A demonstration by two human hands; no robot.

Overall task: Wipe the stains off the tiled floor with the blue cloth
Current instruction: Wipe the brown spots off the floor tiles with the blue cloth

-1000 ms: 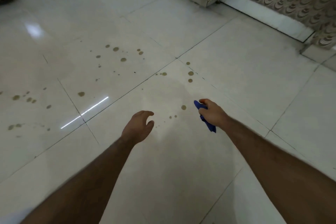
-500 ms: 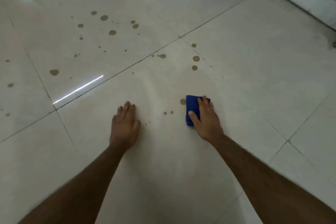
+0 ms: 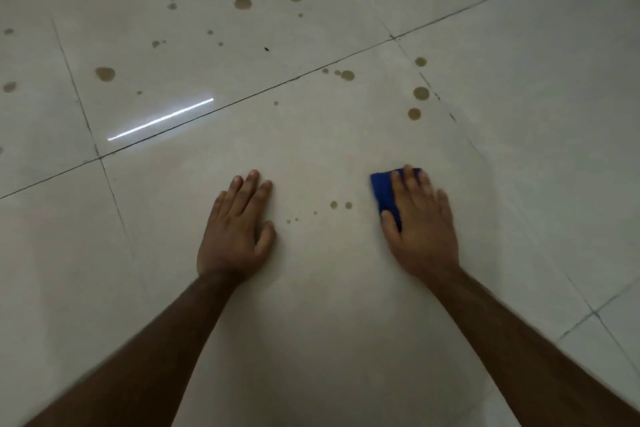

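The folded blue cloth [image 3: 383,194] lies flat on the pale tiled floor [image 3: 311,305]. My right hand [image 3: 420,225] presses on it with straight fingers and hides most of it. My left hand [image 3: 237,229] rests flat on the floor to the left, fingers straight and holding nothing. Between the two hands sit small brown stains [image 3: 341,205]. Larger brown stains [image 3: 420,93] lie farther ahead on the right. Several more stains [image 3: 242,3] are scattered over the far tile.
Dark grout lines [image 3: 242,100] cross the floor. A bright streak of reflected light [image 3: 161,120] lies ahead on the left. More stains [image 3: 105,73] dot the left tiles. A pale edge shows at the top right corner.
The camera has dropped closer to the floor. My right hand went from holding the cloth in the air to pressing it flat, and slid it right off one stain. My left hand went down flat.
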